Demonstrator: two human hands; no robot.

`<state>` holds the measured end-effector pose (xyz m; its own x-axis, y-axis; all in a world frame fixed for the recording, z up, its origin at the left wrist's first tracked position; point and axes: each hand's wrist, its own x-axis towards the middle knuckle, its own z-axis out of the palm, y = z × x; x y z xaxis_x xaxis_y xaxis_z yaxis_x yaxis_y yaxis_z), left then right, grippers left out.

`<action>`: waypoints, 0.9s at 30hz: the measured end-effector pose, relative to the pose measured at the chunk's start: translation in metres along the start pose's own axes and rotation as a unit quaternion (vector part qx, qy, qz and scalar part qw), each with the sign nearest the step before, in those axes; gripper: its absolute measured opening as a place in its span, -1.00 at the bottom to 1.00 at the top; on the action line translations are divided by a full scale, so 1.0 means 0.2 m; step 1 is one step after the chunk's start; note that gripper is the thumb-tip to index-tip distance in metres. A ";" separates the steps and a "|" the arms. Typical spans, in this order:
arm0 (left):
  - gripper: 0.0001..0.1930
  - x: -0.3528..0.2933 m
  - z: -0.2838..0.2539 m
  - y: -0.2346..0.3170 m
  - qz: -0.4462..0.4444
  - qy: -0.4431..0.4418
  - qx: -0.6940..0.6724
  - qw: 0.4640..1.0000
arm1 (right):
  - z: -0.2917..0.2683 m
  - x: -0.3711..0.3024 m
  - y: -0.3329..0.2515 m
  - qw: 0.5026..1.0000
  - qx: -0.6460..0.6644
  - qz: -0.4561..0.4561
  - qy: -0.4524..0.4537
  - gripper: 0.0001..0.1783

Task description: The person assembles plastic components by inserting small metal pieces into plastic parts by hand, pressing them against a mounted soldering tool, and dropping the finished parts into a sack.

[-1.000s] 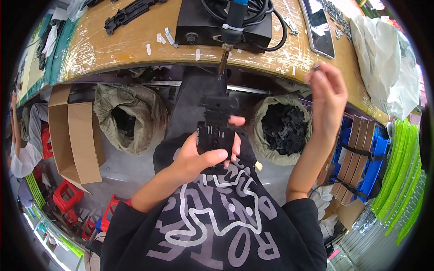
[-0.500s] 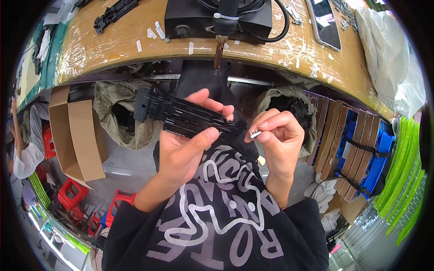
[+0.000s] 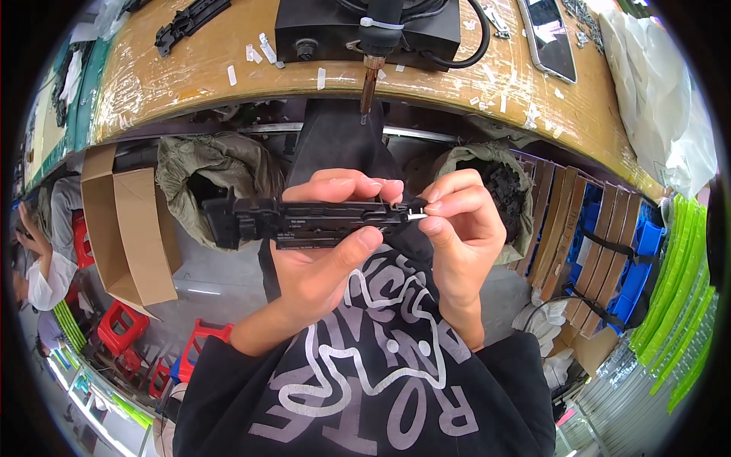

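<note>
My left hand (image 3: 316,266) holds a long black plastic toy gun body (image 3: 320,221), its thumb on the near side and fingers along the far side. The part lies nearly level across the front of my shirt, with its narrow end to the right. At that end my right hand (image 3: 466,236) pinches a small silver metal piece (image 3: 416,216) between thumb and fingertips. The piece is right against the tip of the black part; whether it is seated in it I cannot tell. Beyond my hands hangs a black tool (image 3: 373,65) with a copper-coloured shaft pointing down.
On the wrapped bench (image 3: 205,84) stand a black box (image 3: 320,38) with a cable, a phone (image 3: 550,38) and another black part (image 3: 190,23). Two cloth sacks flank my knees, the left sack (image 3: 171,171) beside a cardboard box (image 3: 141,236). At far left another person (image 3: 46,259) sits.
The black part has turned from a slant to nearly level, showing its narrower side. My right hand has moved slightly left and up, bringing the silver piece to its tip.
</note>
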<state>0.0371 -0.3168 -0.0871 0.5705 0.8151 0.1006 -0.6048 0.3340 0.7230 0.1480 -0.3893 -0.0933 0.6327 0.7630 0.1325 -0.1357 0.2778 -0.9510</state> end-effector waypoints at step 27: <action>-0.69 -0.01 -0.09 -0.02 0.039 -0.112 0.053 0.992 | 0.09 0.00 -0.06 0.993 0.019 0.105 0.046 -0.78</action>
<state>0.0289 -0.3127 -0.1025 0.6405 0.7073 0.2992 -0.5963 0.2125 0.7742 0.1352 -0.3818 -0.0774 0.6545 0.7499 -0.0960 -0.3005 0.1415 -0.9432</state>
